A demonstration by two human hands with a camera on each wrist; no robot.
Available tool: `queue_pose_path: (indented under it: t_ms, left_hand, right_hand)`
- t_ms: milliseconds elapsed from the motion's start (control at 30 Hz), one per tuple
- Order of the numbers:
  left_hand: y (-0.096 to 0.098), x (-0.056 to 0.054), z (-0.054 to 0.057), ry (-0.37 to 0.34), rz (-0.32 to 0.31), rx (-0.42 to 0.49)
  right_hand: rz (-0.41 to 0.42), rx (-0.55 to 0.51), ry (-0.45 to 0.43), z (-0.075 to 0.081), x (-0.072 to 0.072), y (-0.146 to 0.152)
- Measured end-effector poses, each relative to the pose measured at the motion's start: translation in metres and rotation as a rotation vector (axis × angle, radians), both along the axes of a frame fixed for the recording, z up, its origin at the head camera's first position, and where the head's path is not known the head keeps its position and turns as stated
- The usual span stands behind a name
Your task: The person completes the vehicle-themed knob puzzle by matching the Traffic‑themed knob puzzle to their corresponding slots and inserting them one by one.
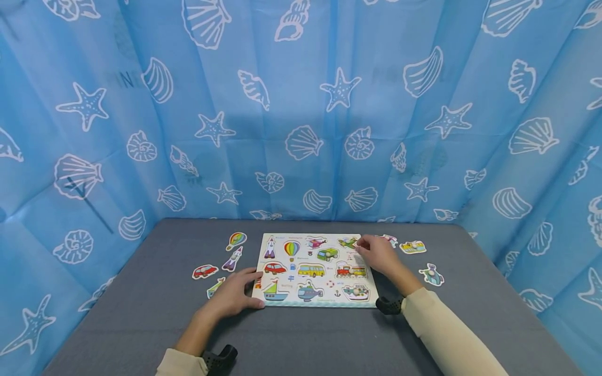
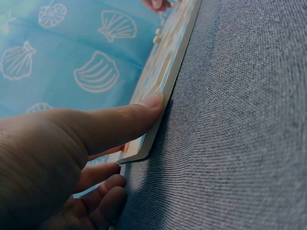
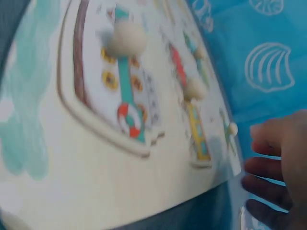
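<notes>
A wooden knob puzzle board (image 1: 324, 303) with printed vehicles lies flat on the cloth. My left hand (image 1: 235, 295) holds its front left corner, thumb on the front edge and fingers along the left side; in the left wrist view the thumb (image 2: 127, 120) presses the rim. My right hand (image 1: 378, 254) is over the board's back right corner, beside the green airplane piece (image 1: 347, 243). In the right wrist view its fingers (image 3: 266, 167) are loosely bent, with a small gap to the airplane's knob (image 3: 232, 128). The ship piece (image 3: 127, 81) and train piece (image 3: 196, 129) sit in their slots.
Left of the board lie loose balloon (image 1: 236, 239), rocket (image 1: 232, 259), car (image 1: 205, 271) and sailboat (image 1: 215, 287) pieces. To the right are a helicopter (image 1: 391, 239), a yellow bus (image 1: 413, 247) and a submarine (image 1: 431, 274). A blue shell-print curtain (image 1: 301, 172) hangs behind the grey table (image 1: 305, 344).
</notes>
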State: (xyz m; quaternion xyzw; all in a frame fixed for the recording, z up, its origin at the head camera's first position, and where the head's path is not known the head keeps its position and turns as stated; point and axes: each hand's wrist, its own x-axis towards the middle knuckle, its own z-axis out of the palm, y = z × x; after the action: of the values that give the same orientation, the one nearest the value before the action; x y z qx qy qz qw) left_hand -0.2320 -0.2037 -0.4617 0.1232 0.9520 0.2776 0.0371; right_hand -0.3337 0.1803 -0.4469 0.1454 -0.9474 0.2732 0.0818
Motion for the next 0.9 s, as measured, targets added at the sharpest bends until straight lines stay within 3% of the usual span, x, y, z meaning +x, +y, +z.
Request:
queue_pose_path:
  t_ms: [133, 533, 767, 900]
  left_hand:
    - [0.0, 0.0, -0.001, -0.006, 0.003, 0.001]
    - [-0.001, 0.001, -0.001, -0.005, -0.002, 0.009]
    - [-0.001, 0.001, -0.001, -0.001, -0.003, 0.019]
    - [-0.001, 0.001, -0.001, 0.003, -0.003, 0.02]
  right_hand:
    - [-0.055, 0.043, 0.06, -0.003, -0.005, 0.005]
    - [-0.2, 0.132, 0.115, -0.015, -0.017, 0.025]
    - [-0.264, 0.155, 0.185, -0.022, -0.019, 0.037]
    - [-0.283, 0.177, 0.181, -0.025, -0.022, 0.042]
